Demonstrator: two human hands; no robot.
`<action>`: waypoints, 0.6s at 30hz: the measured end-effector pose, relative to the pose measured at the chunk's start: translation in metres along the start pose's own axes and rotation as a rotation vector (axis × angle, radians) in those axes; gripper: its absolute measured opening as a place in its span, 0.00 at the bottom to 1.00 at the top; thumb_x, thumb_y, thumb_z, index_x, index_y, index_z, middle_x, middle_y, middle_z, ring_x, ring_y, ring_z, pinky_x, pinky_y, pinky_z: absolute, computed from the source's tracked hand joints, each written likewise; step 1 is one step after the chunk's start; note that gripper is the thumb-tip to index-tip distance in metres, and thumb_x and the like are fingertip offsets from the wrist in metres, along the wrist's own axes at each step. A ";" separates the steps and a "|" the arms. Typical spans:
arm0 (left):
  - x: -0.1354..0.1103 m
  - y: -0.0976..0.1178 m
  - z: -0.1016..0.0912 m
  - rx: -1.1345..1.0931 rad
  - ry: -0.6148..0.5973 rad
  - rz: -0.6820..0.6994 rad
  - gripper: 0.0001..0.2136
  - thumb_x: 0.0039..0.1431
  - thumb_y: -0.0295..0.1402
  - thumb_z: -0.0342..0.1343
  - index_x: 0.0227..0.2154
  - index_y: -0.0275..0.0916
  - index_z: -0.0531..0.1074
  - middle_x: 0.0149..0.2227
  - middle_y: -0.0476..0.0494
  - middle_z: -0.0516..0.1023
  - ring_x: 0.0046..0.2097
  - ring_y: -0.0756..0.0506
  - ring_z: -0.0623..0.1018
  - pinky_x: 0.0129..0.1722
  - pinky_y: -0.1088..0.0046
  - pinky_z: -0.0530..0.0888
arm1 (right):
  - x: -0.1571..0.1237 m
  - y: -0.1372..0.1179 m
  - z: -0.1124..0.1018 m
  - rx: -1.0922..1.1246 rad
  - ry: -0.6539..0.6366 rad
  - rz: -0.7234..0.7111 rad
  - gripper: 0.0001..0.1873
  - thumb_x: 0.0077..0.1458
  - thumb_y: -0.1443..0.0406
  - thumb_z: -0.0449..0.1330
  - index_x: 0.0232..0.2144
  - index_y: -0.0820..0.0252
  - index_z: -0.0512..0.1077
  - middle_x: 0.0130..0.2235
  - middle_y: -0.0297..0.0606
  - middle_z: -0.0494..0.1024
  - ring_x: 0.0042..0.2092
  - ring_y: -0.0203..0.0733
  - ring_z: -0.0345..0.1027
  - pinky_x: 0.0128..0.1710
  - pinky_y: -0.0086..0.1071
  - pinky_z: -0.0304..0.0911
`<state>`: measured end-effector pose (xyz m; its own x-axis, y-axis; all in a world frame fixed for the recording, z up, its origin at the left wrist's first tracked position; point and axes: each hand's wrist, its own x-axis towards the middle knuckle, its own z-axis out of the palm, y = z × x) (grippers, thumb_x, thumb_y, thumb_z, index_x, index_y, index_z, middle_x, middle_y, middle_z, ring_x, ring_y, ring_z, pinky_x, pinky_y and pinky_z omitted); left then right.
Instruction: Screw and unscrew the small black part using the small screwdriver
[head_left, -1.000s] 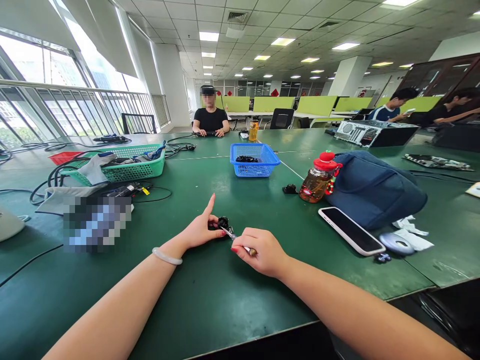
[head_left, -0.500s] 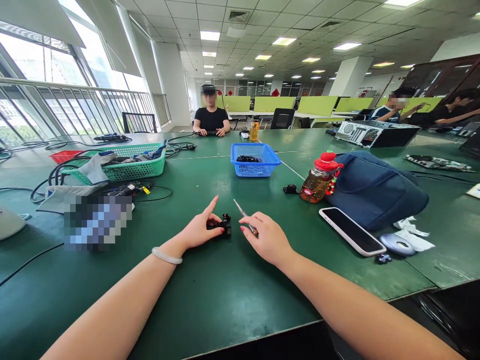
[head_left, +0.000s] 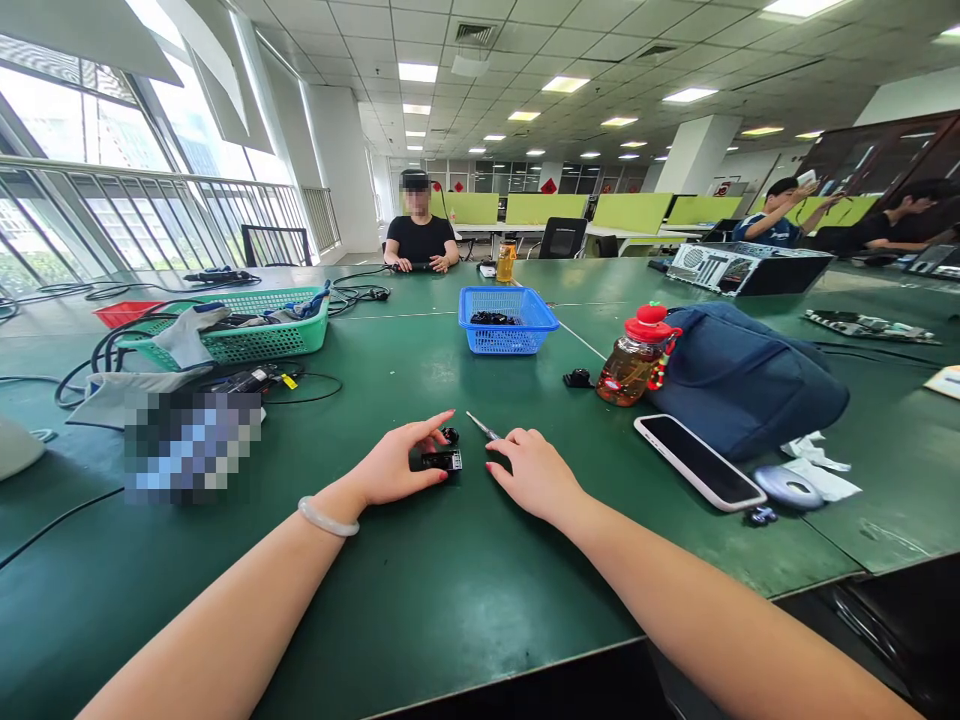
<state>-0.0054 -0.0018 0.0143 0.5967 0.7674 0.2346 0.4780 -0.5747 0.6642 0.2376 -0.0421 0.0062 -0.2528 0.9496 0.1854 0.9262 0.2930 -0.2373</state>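
Note:
My left hand (head_left: 394,465), with a white bangle at the wrist, has its thumb and fingers around a small black part (head_left: 441,460). One end of this part shows a light rectangular face, and a rounded black piece (head_left: 450,435) sits just behind it under my fingers. To its right, my right hand (head_left: 536,472) is low over the green table (head_left: 450,600), fingers curled on a slim pointed metal tool (head_left: 481,425). The tool's tip points forward and left, apart from the black part. Its rear end is hidden under my palm.
Ahead stands a blue basket (head_left: 508,340) with black items inside. A green basket (head_left: 300,335) and cables lie left. On the right are a red-lidded bottle (head_left: 634,365), a small black piece (head_left: 578,378), a navy bag (head_left: 750,370) and a phone (head_left: 701,462). A person (head_left: 420,235) sits opposite.
The black part has turned in my left hand, so its light end shows, and my left index finger has bent down. The tool in my right hand now lies lower, with more of it covered.

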 end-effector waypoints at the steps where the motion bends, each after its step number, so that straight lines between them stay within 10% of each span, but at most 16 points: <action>1: 0.000 0.001 -0.001 -0.039 0.030 0.001 0.37 0.52 0.37 0.61 0.66 0.45 0.56 0.46 0.44 0.76 0.44 0.45 0.75 0.52 0.63 0.72 | 0.000 0.000 0.000 0.001 -0.003 -0.001 0.17 0.62 0.59 0.57 0.50 0.55 0.75 0.45 0.44 0.75 0.47 0.48 0.67 0.46 0.39 0.64; 7: 0.003 -0.004 -0.006 0.080 0.336 -0.108 0.27 0.54 0.38 0.56 0.59 0.43 0.66 0.44 0.43 0.75 0.41 0.46 0.74 0.48 0.63 0.74 | 0.000 0.000 -0.003 0.008 -0.030 0.018 0.16 0.62 0.59 0.57 0.50 0.54 0.76 0.45 0.44 0.75 0.47 0.48 0.67 0.45 0.39 0.64; 13: 0.004 -0.004 -0.004 0.452 0.206 -0.336 0.23 0.60 0.44 0.49 0.56 0.43 0.70 0.49 0.39 0.71 0.43 0.42 0.75 0.49 0.60 0.72 | -0.002 -0.002 -0.004 -0.009 -0.031 0.014 0.16 0.62 0.59 0.57 0.49 0.55 0.76 0.45 0.45 0.75 0.47 0.49 0.67 0.46 0.40 0.65; 18: 0.004 0.013 0.018 0.471 0.172 -0.096 0.27 0.60 0.49 0.51 0.61 0.49 0.64 0.64 0.38 0.60 0.66 0.32 0.56 0.63 0.47 0.57 | -0.002 -0.001 -0.001 -0.035 -0.001 -0.013 0.16 0.61 0.59 0.58 0.49 0.54 0.76 0.45 0.45 0.75 0.46 0.49 0.67 0.45 0.40 0.65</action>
<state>0.0149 -0.0113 0.0111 0.4401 0.8360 0.3278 0.7879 -0.5346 0.3055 0.2374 -0.0446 0.0069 -0.2655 0.9458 0.1870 0.9320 0.3015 -0.2015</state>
